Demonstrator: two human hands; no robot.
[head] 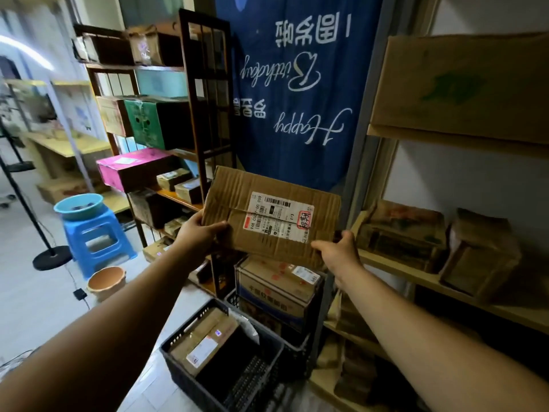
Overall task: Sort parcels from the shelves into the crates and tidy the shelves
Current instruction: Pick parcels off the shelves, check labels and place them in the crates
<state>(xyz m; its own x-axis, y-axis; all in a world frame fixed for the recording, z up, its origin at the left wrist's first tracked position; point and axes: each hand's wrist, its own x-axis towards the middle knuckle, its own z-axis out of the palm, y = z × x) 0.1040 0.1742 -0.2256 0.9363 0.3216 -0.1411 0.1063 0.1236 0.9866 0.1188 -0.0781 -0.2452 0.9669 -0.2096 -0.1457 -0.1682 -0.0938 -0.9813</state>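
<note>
I hold a flat brown cardboard parcel (267, 200) with a white shipping label in front of me, tilted, above the crates. My left hand (197, 233) grips its left edge. My right hand (338, 252) grips its lower right corner. Below on the floor a dark plastic crate (190, 373) holds a taped brown parcel (205, 337). Behind it a second dark crate (300, 343) carries a printed carton (276, 286). A dark wooden shelf (205, 114) on the left and a pale shelf (416, 275) on the right both hold boxes.
A blue plastic stool (95, 242) with a teal basin (78, 205) stands on the floor at the left. An orange pot (105, 282) sits beside it, and a black stand base (52, 257) further left. A blue banner (297, 84) hangs behind the parcel.
</note>
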